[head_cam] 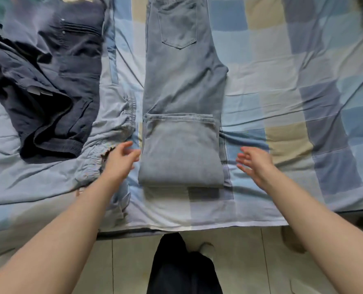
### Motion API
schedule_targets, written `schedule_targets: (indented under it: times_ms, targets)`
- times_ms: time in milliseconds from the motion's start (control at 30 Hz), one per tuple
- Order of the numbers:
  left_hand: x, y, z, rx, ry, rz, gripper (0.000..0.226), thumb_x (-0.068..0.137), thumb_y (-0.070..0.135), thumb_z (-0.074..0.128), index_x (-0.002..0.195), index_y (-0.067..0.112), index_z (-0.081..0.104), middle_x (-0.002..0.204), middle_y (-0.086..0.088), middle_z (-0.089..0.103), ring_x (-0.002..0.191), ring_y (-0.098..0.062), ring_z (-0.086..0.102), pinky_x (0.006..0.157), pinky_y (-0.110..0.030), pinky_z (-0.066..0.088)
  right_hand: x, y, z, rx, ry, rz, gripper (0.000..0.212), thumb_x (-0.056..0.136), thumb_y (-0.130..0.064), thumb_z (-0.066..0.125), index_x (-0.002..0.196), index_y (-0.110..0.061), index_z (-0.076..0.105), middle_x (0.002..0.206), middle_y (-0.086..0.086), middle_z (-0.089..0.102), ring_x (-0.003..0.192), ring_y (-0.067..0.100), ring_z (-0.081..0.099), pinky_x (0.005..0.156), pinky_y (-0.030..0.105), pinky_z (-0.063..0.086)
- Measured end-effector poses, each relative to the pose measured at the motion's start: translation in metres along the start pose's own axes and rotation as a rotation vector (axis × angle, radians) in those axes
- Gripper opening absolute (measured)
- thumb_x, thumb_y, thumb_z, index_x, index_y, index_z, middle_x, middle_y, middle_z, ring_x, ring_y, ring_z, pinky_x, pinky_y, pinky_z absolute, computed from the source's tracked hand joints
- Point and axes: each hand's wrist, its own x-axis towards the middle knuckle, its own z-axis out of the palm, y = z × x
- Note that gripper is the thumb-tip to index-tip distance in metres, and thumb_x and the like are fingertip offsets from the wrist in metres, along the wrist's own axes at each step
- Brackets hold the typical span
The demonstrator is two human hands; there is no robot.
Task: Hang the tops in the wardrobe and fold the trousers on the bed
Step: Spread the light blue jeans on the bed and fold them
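A pair of light blue jeans [182, 85] lies lengthwise down the middle of the bed [293, 92], waistband toward 12 o'clock with a back pocket [178, 24] facing up. The leg ends are folded back over the thighs, so a doubled flat panel [180, 153] sits at the near end, its hem edge running straight across the jeans about halfway up.

The left hand [119, 160] hovers at 9 o'clock of that folded panel, its fingertips just beside the denim edge; whether they touch it cannot be told. Its grip is wide, fingers loosely spread and holding nothing. The right hand [254, 162] hovers at 3 o'clock of the panel, a little apart from it, grip likewise wide with fingers straight and fanned, holding nothing.

At 10 o'clock from the jeans a heap of dark navy clothes [49, 92] lies crumpled on the bed. Between that heap and the jeans lies a pale blue garment [104, 145] with a gathered elastic edge, partly under the left wrist.

The checked bedsheet in blue, beige and white is creased. At 6 o'clock the person's dark trouser leg [182, 268] stands on the tiled floor [250, 262].
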Motion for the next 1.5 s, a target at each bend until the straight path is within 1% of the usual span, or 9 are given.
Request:
schedule_targets:
  times_ms: [167, 433, 633, 800, 933, 1067, 1133, 1300, 1500]
  targets:
    - [0.012, -0.075, 0.022, 0.41, -0.038, -0.224, 0.036, 0.084, 0.014, 0.07, 0.116, 0.006, 0.055, 0.108, -0.014, 0.062, 0.104, -0.03, 0.06, 0.09, -0.036, 0.046, 0.018, 0.084, 0.012, -0.392, -0.083, 0.241, 0.033, 0.094, -0.027, 0.058, 0.123, -0.014, 0.052, 0.108, 0.004, 0.056, 0.082, 0.019, 0.053, 0.065, 0.028, 0.046]
    - [0.023, -0.106, 0.024, 0.015, -0.107, -0.287, 0.033, 0.078, 0.038, 0.076, 0.08, 0.01, 0.06, 0.085, -0.009, 0.064, 0.082, -0.02, 0.058, 0.08, -0.038, 0.047, 0.025, 0.106, 0.041, -0.073, -0.122, 0.321, 0.036, 0.093, -0.038, 0.058, 0.117, -0.016, 0.044, 0.113, 0.002, 0.058, 0.095, 0.034, 0.066, 0.077, 0.048, 0.056]
    - [0.02, -0.109, 0.014, -0.034, -0.057, -0.291, 0.049, 0.055, 0.049, 0.083, 0.076, 0.008, 0.063, 0.074, -0.007, 0.059, 0.076, -0.017, 0.055, 0.087, -0.044, 0.052, 0.015, 0.091, 0.027, -0.182, -0.23, 0.114, 0.019, 0.096, -0.021, 0.055, 0.115, -0.019, 0.053, 0.115, -0.002, 0.064, 0.095, 0.017, 0.063, 0.078, 0.044, 0.057]
    - [-0.033, -0.1, 0.037, -0.171, -0.14, -0.246, 0.022, 0.078, 0.008, 0.077, 0.074, 0.002, 0.056, 0.067, -0.007, 0.056, 0.065, -0.012, 0.057, 0.065, -0.014, 0.053, -0.005, 0.092, -0.018, -0.123, -0.208, -0.019, 0.01, 0.096, -0.017, 0.056, 0.106, -0.02, 0.056, 0.109, -0.004, 0.068, 0.098, 0.018, 0.064, 0.08, 0.042, 0.056]
    - [-0.076, -0.122, 0.058, -0.214, -0.178, -0.283, 0.04, 0.064, 0.023, 0.088, 0.081, 0.001, 0.06, 0.084, -0.014, 0.057, 0.083, -0.022, 0.058, 0.089, -0.036, 0.053, -0.022, 0.112, -0.055, -0.199, -0.164, -0.079, 0.007, 0.095, -0.013, 0.056, 0.102, -0.014, 0.054, 0.107, 0.004, 0.068, 0.097, 0.021, 0.063, 0.086, 0.044, 0.053]
    - [-0.129, -0.158, 0.08, -0.097, -0.115, -0.297, 0.04, 0.058, 0.036, 0.088, 0.069, 0.005, 0.064, 0.069, -0.008, 0.063, 0.074, -0.02, 0.057, 0.077, -0.038, 0.05, -0.048, 0.15, -0.095, -0.262, -0.142, -0.037, 0.011, 0.096, -0.009, 0.053, 0.098, -0.019, 0.051, 0.108, 0.01, 0.066, 0.078, 0.017, 0.06, 0.063, 0.03, 0.049]
    - [-0.159, -0.168, 0.088, -0.104, -0.043, -0.267, 0.027, 0.072, 0.014, 0.084, 0.083, 0.007, 0.06, 0.072, -0.008, 0.067, 0.071, -0.022, 0.06, 0.069, -0.034, 0.048, -0.064, 0.167, -0.11, -0.244, -0.12, 0.012, 0.021, 0.096, -0.005, 0.051, 0.104, -0.024, 0.047, 0.101, 0.011, 0.065, 0.064, 0.015, 0.051, 0.052, 0.024, 0.037]
    - [-0.214, -0.172, 0.083, -0.001, -0.077, -0.18, 0.074, 0.079, 0.002, 0.074, 0.132, 0.034, 0.034, 0.09, -0.025, 0.066, 0.081, -0.032, 0.067, 0.083, -0.042, 0.053, -0.105, 0.171, -0.135, -0.484, -0.228, -0.034, 0.055, 0.095, 0.001, 0.044, 0.133, -0.039, 0.041, 0.078, 0.012, 0.059, 0.062, 0.019, 0.044, 0.051, 0.027, 0.036]
    - [-0.217, -0.112, 0.058, 0.067, -0.285, -0.099, 0.071, 0.085, -0.008, 0.063, 0.134, 0.04, 0.042, 0.088, -0.018, 0.053, 0.07, -0.025, 0.062, 0.066, -0.035, 0.061, -0.127, 0.119, -0.133, -0.639, -0.392, -0.056, 0.054, 0.094, -0.001, 0.044, 0.131, -0.041, 0.046, 0.092, 0.011, 0.067, 0.061, 0.03, 0.071, 0.053, 0.028, 0.053]
